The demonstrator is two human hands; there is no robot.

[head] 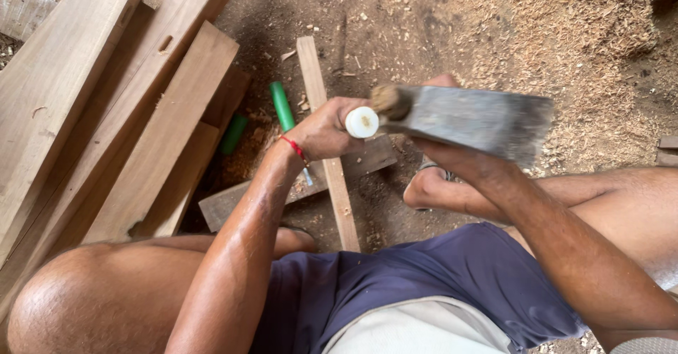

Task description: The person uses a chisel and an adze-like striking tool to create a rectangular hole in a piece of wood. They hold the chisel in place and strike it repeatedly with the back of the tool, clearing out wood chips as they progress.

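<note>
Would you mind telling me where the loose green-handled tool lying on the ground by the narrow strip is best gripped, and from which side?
Grip the green-handled tool around the middle of its round green handle, coming from above and from the stacked planks' side. It lies flat on the dirt close beside the narrow strip, and the left hand covers its lower end, so only the upper handle is free for the fingers to wrap.

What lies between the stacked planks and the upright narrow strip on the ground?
In the head view, two green-handled tools lie on dirt between the planks and the strip.
</note>
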